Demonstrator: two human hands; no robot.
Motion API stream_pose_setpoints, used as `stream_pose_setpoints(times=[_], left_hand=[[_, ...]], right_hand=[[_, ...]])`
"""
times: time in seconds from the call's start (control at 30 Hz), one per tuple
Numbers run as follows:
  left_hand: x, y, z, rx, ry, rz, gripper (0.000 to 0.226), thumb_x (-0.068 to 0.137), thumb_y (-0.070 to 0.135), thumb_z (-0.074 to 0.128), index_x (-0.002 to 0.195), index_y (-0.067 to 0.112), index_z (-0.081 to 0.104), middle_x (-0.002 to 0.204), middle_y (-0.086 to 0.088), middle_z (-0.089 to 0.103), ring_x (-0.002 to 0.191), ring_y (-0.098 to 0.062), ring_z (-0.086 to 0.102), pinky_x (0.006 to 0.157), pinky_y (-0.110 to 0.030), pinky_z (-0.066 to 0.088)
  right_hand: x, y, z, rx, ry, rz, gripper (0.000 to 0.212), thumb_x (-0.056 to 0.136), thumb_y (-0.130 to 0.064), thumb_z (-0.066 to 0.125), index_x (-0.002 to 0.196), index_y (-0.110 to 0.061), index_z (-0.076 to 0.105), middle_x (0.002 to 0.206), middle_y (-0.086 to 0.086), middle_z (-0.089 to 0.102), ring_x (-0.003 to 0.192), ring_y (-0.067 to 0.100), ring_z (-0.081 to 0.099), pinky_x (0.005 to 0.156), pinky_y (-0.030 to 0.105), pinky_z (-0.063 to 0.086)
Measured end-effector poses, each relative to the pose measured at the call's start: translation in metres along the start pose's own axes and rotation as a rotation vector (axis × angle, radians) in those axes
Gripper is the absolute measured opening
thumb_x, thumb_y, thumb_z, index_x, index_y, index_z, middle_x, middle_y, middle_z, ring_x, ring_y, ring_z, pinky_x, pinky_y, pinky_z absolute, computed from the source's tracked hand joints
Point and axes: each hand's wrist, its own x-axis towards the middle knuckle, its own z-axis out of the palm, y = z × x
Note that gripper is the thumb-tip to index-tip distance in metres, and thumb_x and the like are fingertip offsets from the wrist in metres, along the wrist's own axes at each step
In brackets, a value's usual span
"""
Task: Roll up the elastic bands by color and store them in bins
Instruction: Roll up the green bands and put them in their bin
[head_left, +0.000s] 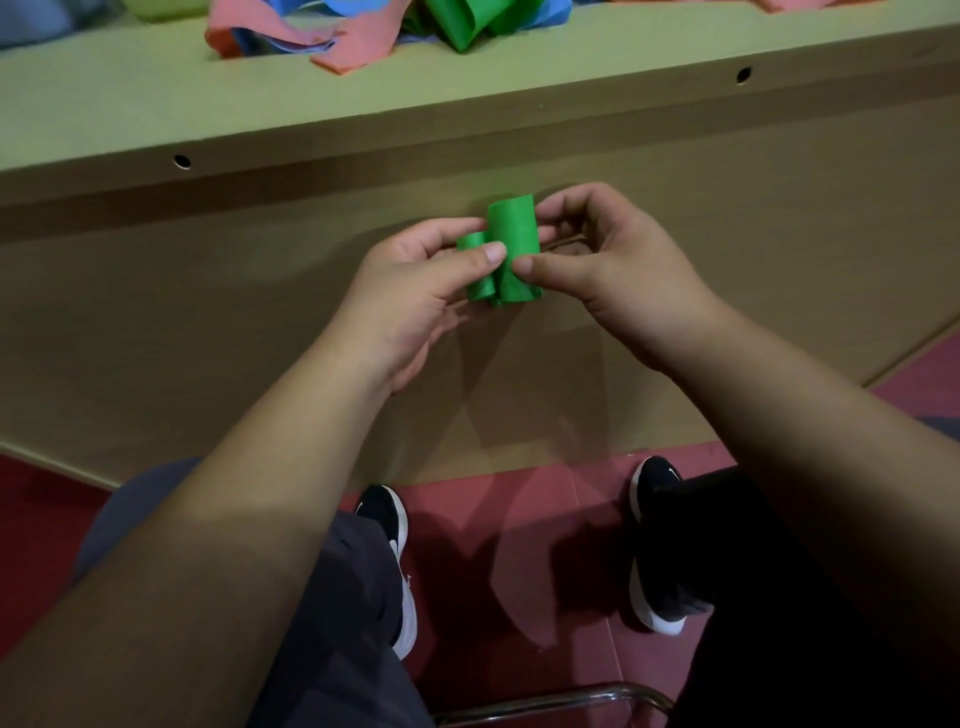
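Wood in a pale tan makes up the biggest thing in view, a table (156, 104) whose top runs across twelve o'clock and whose front panel drops toward the middle. Red floor (545, 519) fills six o'clock, with two dark shoes on it. On the top, from eleven to one o'clock, lies a pile (353, 49) of loose bands in pink, blue and green, none of them rolled. I see no bin that I can be sure of, so the task looks to be at an early or middle stage: one band is being rolled, many wait, and storing is not yet done for this one. At the centre both hands meet in front of the panel. The left hand (415, 291) comes in from eight o'clock, the right hand (613, 270) from four o'clock, and both close narrowly on the green band (511, 244). This band is a short, upright coil with a smaller loop bulging at its nine o'clock side, so the roll seems loose and unfinished. The left thumb (488, 254) presses its front from the nine o'clock side and the right thumb (530, 265) from three o'clock, their tips nearly touching, while the fingers of each hand curl behind it. The coil sits between the fingertips, not in either palm, and well clear of the pile.
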Motion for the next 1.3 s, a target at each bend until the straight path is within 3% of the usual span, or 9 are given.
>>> stream_pose_setpoints(times=[0.23, 0.37, 0.57, 0.67, 0.77, 0.87, 1.0, 1.13, 1.3], left_hand=[[-0.009, 0.002, 0.001, -0.027, 0.026, 0.015, 0.026, 0.096, 0.007, 0.073, 0.121, 0.011, 0.071, 0.116, -0.014, 0.076, 0.098, -0.021, 0.075, 0.086, -0.038, 0.063], [-0.022, 0.015, 0.008, -0.031, 0.06, 0.076, 0.029, 0.096, 0.007, 0.072, 0.125, 0.006, 0.07, 0.113, -0.013, 0.076, 0.098, -0.023, 0.074, 0.085, -0.037, 0.063], [-0.053, 0.058, 0.015, -0.039, -0.023, 0.14, 0.034, 0.097, 0.004, 0.071, 0.131, 0.001, 0.067, 0.124, -0.02, 0.074, 0.105, -0.026, 0.075, 0.089, -0.035, 0.062], [-0.066, 0.081, 0.016, 0.024, -0.028, 0.193, 0.036, 0.092, -0.001, 0.075, 0.127, 0.002, 0.069, 0.12, -0.017, 0.076, 0.108, -0.028, 0.075, 0.096, -0.041, 0.061], [-0.079, 0.108, 0.022, -0.002, -0.005, 0.213, 0.034, 0.091, -0.005, 0.075, 0.123, 0.004, 0.069, 0.112, -0.012, 0.078, 0.1, -0.024, 0.077, 0.09, -0.037, 0.063], [-0.088, 0.132, 0.028, -0.014, 0.001, 0.237, 0.038, 0.091, -0.004, 0.075, 0.127, 0.004, 0.068, 0.12, -0.013, 0.077, 0.104, -0.025, 0.077, 0.086, -0.035, 0.064], [-0.085, 0.163, 0.031, 0.058, 0.037, 0.269, 0.05, 0.079, 0.01, 0.089, 0.125, 0.013, 0.07, 0.136, -0.013, 0.069, 0.113, -0.027, 0.074, 0.094, -0.045, 0.062], [-0.062, 0.19, 0.031, 0.119, 0.071, 0.28, 0.04, 0.084, 0.006, 0.086, 0.117, 0.021, 0.068, 0.132, -0.013, 0.068, 0.108, -0.027, 0.076, 0.097, -0.045, 0.062], [-0.018, 0.206, 0.021, 0.127, 0.091, 0.235, 0.055, 0.086, 0.009, 0.085, 0.137, 0.008, 0.064, 0.127, -0.013, 0.073, 0.104, -0.025, 0.078, 0.094, -0.044, 0.063]], right_hand=[[-0.013, -0.015, -0.001, -0.092, -0.027, -0.034, 0.036, 0.088, -0.002, 0.083, 0.12, -0.009, 0.067, 0.109, 0.006, 0.069, 0.091, 0.013, 0.067, 0.099, 0.041, 0.06], [-0.025, -0.036, -0.001, -0.078, 0.013, -0.056, 0.034, 0.084, -0.011, 0.079, 0.117, -0.016, 0.072, 0.107, 0.003, 0.073, 0.094, 0.017, 0.071, 0.101, 0.049, 0.061], [-0.037, -0.082, -0.002, -0.003, 0.045, -0.1, 0.033, 0.091, 0.001, 0.08, 0.121, -0.007, 0.07, 0.105, 0.008, 0.071, 0.091, 0.016, 0.069, 0.092, 0.039, 0.064], [-0.045, -0.107, -0.001, -0.076, 0.026, -0.143, 0.032, 0.091, 0.0, 0.079, 0.119, -0.013, 0.071, 0.108, 0.009, 0.073, 0.092, 0.017, 0.071, 0.095, 0.043, 0.064], [-0.049, -0.134, -0.003, -0.093, 0.033, -0.165, 0.03, 0.091, 0.0, 0.079, 0.117, -0.013, 0.071, 0.106, 0.007, 0.073, 0.09, 0.015, 0.072, 0.095, 0.045, 0.064], [-0.049, -0.164, -0.004, -0.081, 0.032, -0.209, 0.027, 0.092, -0.001, 0.078, 0.113, -0.015, 0.071, 0.103, 0.004, 0.073, 0.088, 0.015, 0.072, 0.092, 0.041, 0.063], [-0.041, -0.196, -0.008, -0.1, 0.026, -0.252, 0.017, 0.097, 0.0, 0.073, 0.11, -0.01, 0.071, 0.101, 0.007, 0.076, 0.089, 0.015, 0.074, 0.083, 0.03, 0.062], [-0.013, -0.213, -0.021, -0.156, 0.029, -0.233, 0.012, 0.101, -0.006, 0.068, 0.104, -0.015, 0.076, 0.103, 0.007, 0.08, 0.1, 0.027, 0.077, 0.088, 0.037, 0.064], [0.029, -0.215, -0.036, -0.248, 0.008, -0.208, 0.022, 0.104, -0.004, 0.06, 0.107, -0.018, 0.077, 0.105, -0.003, 0.082, 0.103, 0.022, 0.076, 0.093, 0.043, 0.064]])
